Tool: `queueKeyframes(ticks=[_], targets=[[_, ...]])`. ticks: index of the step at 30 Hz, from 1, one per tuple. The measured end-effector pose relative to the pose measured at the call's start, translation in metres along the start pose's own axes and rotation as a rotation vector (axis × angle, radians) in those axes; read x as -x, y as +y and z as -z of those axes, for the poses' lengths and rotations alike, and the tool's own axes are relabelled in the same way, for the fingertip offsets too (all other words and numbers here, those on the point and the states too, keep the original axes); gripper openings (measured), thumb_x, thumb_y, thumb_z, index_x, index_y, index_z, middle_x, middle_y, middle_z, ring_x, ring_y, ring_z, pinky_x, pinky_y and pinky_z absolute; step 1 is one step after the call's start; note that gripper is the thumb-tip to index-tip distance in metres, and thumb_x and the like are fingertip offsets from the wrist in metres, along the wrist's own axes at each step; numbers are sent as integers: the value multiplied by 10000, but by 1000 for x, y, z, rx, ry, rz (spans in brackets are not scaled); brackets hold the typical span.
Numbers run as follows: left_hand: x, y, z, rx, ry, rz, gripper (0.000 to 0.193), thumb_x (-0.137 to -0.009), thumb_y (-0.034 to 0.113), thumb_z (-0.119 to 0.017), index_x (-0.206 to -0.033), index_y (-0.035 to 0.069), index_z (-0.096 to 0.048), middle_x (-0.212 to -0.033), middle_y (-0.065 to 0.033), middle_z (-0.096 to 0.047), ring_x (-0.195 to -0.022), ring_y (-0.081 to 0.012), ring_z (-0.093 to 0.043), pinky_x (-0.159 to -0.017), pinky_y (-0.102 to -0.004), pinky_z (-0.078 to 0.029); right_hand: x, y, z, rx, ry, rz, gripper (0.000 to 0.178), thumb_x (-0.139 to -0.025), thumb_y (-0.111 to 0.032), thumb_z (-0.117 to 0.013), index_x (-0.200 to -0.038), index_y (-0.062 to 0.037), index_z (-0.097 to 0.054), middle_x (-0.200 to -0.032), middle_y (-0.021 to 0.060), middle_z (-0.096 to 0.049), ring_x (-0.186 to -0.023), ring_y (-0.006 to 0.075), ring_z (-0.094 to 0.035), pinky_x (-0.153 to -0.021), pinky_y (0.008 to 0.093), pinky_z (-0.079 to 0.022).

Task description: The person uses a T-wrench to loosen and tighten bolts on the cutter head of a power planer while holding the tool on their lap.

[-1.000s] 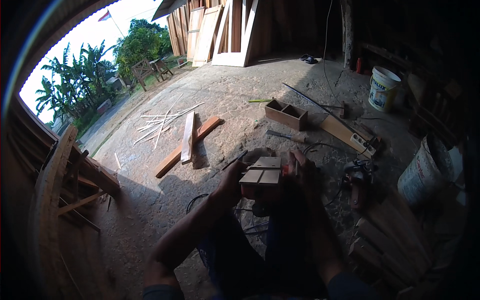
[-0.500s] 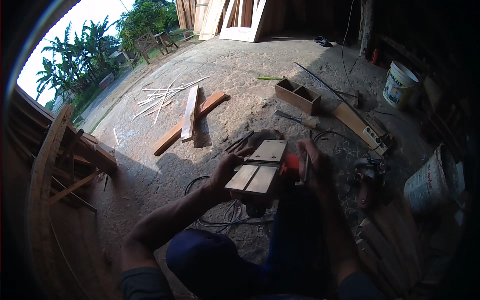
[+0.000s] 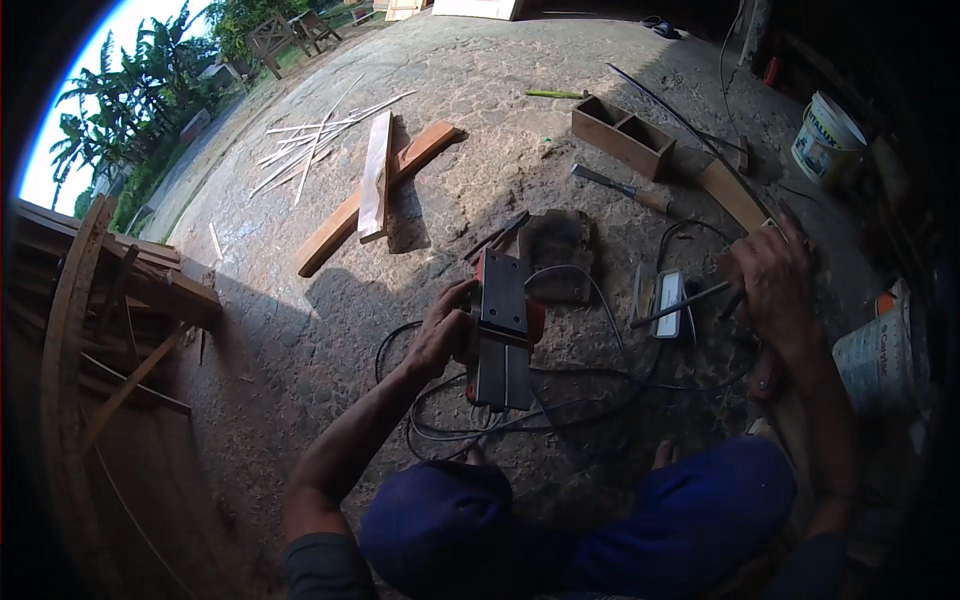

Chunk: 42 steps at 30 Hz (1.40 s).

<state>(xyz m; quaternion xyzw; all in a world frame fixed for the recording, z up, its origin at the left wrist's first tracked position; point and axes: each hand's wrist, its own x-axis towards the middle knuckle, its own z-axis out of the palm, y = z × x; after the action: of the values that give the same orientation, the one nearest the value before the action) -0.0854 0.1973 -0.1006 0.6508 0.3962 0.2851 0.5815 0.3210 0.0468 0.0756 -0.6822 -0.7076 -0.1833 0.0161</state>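
An electric planer (image 3: 503,300) stands tilted in front of me, its flat metal sole turned up toward the view and red housing showing at its sides. My left hand (image 3: 440,335) is closed around its left side. Out to the right, my right hand (image 3: 775,275) grips a thin dark rod-like tool (image 3: 682,304) that points left; its exact kind does not show. Below that rod lies a small white-edged rectangular case (image 3: 670,310). The planer's dark cord (image 3: 580,372) loops over the ground beneath.
A chisel (image 3: 620,188) and a two-compartment wooden box (image 3: 622,138) lie ahead. Two boards (image 3: 376,180) cross near thin strips (image 3: 315,140). Buckets (image 3: 828,140) stand right; stacked timber (image 3: 75,330) fills the left. A dark block (image 3: 556,250) lies beyond the planer.
My right hand has moved from beside the planer out to the right with the rod. The planer has turned more upright in my left hand. My view has shifted downward.
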Motion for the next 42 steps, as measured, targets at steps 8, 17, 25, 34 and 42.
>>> queueKeyframes(ticks=[8, 17, 25, 34, 42], targets=[[-18, -39, -3, -258, 29, -121, 654, -762, 191, -531, -1398, 42, -497, -1535, -193, -298, -1404, -365, -360, -1139, -426, -338, -1, -11, -31, -748, -522, -489, 417, -1008, -399, -493, -994, -18, -663, -694, 83, -648, -697, 168, -654, -651, 359, -498], [-15, -68, -22, -324, -28, -224, 669, -733, 176, -609, -1383, 49, -516, -1556, -204, -276, -1443, -381, -305, -1150, -448, -332, 37, -38, -24, -1275, -592, -467, 336, -1002, -245, -534, -1237, -37, -656, -683, -24, -576, -554, 43, -502, -506, 220, -413], [14, -76, -45, -250, 289, -51, 596, -867, 297, -662, -1368, 13, -510, -1541, -237, -323, -1401, -392, -385, -1118, -445, -379, 45, -49, -53, -1281, -658, -181, 307, -953, -123, -573, -1237, -46, -662, -770, 44, -674, -692, 116, -621, -661, 294, -457], [23, -85, -65, -607, 244, -142, 610, -974, 208, -520, -1495, -31, -311, -1566, -283, -256, -1436, -426, -310, -1158, -435, -312, 60, -49, -76, -590, -74, 568, 321, -878, -54, -628, -1190, -108, -683, -880, 23, -720, -683, 145, -605, -730, 313, -449], [24, -84, -59, -610, 133, -155, 671, -958, 178, -515, -1523, -35, -222, -1584, -302, -176, -1470, -444, -208, -1188, -455, -243, 60, -57, -91, -552, -13, 614, 276, -898, -86, -629, -1163, -126, -694, -845, 5, -716, -686, 121, -603, -742, 294, -450]])
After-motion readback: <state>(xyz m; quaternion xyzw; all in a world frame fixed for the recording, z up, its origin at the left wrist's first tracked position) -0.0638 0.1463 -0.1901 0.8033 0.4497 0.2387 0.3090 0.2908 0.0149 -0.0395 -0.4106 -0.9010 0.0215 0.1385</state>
